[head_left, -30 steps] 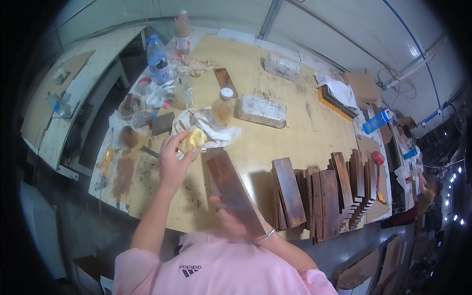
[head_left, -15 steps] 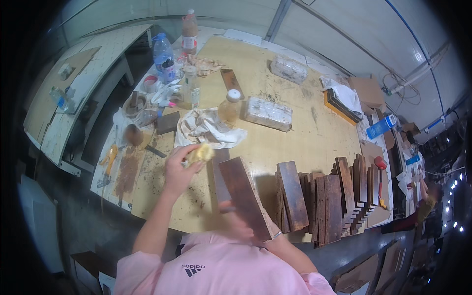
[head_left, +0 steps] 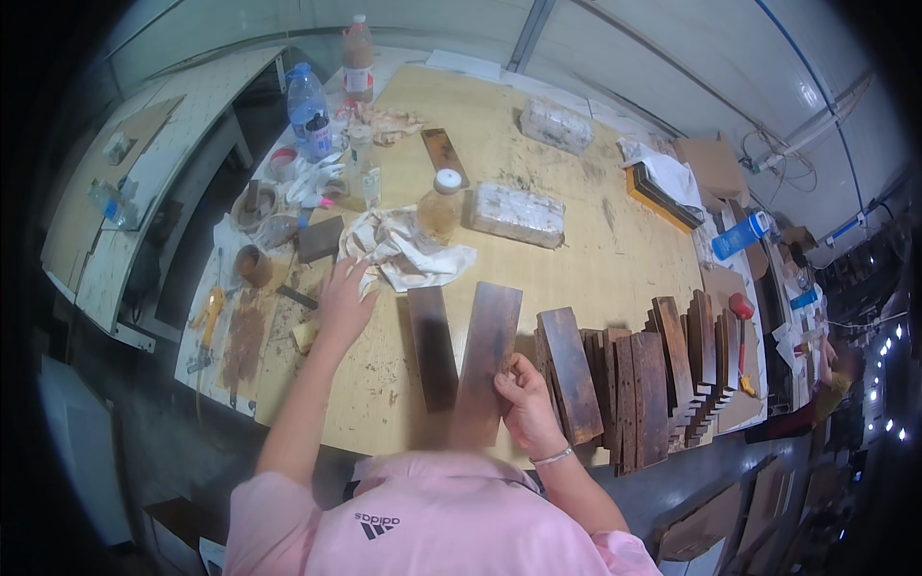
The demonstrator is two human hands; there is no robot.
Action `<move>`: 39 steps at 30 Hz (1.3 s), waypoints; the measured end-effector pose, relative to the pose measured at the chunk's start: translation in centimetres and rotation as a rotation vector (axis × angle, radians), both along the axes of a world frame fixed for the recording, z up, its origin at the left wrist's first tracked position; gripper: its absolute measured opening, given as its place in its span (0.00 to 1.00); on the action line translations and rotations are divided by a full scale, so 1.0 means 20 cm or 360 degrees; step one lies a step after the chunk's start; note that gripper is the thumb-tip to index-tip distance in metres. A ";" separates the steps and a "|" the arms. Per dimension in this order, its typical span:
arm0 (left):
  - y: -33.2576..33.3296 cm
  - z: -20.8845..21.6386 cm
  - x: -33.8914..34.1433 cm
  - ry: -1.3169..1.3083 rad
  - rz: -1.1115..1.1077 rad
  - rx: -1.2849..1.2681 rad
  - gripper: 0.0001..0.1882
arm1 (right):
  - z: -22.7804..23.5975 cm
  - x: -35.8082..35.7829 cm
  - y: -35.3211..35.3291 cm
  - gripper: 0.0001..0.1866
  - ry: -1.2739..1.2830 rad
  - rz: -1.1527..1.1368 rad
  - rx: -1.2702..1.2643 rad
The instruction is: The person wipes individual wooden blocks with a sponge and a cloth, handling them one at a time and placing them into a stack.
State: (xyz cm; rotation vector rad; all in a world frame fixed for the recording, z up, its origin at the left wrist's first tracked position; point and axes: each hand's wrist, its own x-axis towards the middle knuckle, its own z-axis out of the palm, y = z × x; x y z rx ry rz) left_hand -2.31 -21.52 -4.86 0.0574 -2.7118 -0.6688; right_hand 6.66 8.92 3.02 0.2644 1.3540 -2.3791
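My right hand grips the right edge of a dark brown wooden board, thumb on its face, tilted over the near part of the table. Beside it on the left, a second dark board lies on the tabletop. My left hand reaches out with fingers stretched, its fingertips at the near left edge of a crumpled white cloth. A pale yellow sponge lies on the table left of my left wrist. Rows of similar boards stand to the right of my right hand.
Beyond the cloth stand a white-capped bottle and a wrapped block. Bottles, including a large blue one, stand far left. A brown-stained cup and yellow-handled tool are near the left edge. A red-headed mallet lies far right.
My left hand has let go of the sponge, now on the table, and moved to the cloth. My right hand has turned the board so its face shows more upright.
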 end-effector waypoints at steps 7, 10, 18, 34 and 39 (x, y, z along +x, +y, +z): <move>0.10 -0.02 -0.43 -0.0367 0.0124 -0.0224 0.47 | 0.02 0.03 0.08 0.20 0.0021 -0.0047 -0.0157; -0.08 -0.21 -0.51 -0.0410 -0.0034 -0.0101 0.28 | 0.10 0.00 0.07 0.24 0.0028 -0.0125 -0.0238; 0.23 0.60 -0.08 -0.0024 -0.0612 0.1557 0.17 | 0.03 -0.12 0.05 0.19 0.0016 -0.0319 -0.0076; 0.17 0.52 -0.07 0.0125 -0.0415 0.1234 0.22 | 0.21 -0.22 0.08 0.16 0.0328 -0.0702 -0.0158; 0.39 0.63 0.01 0.0333 -0.0737 0.0393 0.27 | 0.25 -0.23 0.05 0.21 0.0317 -0.0728 -0.0207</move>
